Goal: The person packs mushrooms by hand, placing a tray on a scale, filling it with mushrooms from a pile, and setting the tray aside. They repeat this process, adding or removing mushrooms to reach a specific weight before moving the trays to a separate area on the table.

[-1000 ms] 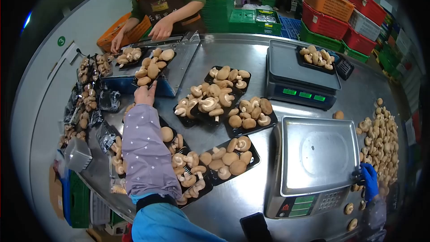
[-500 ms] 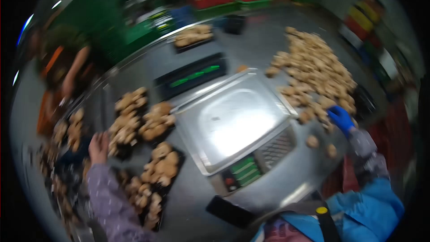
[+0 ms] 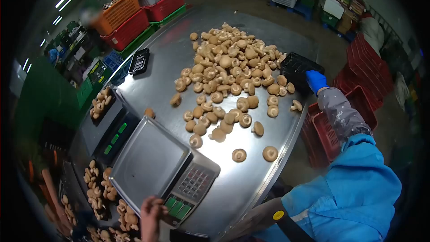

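Observation:
My right hand [image 3: 316,81], in a blue glove, grips the near rim of a black plastic tray [image 3: 299,62] at the table's right edge. Its fingertips are partly hidden against the tray. A large heap of brown mushrooms [image 3: 233,58] lies just left of that tray, with several loose ones spread toward me. Bare and loosely curled, my left hand [image 3: 153,210] is beside the display end of the weighing scale [image 3: 150,157], with nothing visible in its fingers. The scale's metal pan holds nothing.
Another scale [image 3: 105,125] bears a filled mushroom tray [image 3: 101,103]. More filled trays [image 3: 95,192] stand at lower left, near a person's arm [image 3: 50,190]. A black tray [image 3: 139,61] lies at the far left table edge. Red crates [image 3: 327,134] stand beside the table at right.
The view has swung right. My right hand has gone from the mushroom heap's near edge to the black tray. My left hand has moved from the filled trays to beside the scale.

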Action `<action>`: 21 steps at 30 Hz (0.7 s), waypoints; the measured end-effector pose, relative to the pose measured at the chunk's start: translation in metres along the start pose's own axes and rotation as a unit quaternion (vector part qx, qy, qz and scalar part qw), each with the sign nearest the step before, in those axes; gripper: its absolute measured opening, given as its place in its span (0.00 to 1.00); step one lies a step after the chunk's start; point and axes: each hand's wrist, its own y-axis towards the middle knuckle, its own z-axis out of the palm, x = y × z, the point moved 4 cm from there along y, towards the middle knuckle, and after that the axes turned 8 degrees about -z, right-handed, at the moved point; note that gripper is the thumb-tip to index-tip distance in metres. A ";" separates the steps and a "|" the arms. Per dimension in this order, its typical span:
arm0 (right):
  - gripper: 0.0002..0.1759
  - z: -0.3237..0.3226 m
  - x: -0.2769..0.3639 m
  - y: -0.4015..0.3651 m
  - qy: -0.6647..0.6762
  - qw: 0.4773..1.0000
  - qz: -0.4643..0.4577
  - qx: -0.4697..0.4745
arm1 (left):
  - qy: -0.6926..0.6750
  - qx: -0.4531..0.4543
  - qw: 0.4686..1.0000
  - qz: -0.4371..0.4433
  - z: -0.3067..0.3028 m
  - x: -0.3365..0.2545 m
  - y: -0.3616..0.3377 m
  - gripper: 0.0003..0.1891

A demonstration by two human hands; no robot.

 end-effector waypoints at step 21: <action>0.13 0.068 -0.058 0.030 0.131 0.986 -0.098 0.038 | -0.003 0.339 0.929 -0.150 0.295 0.122 0.030 0.18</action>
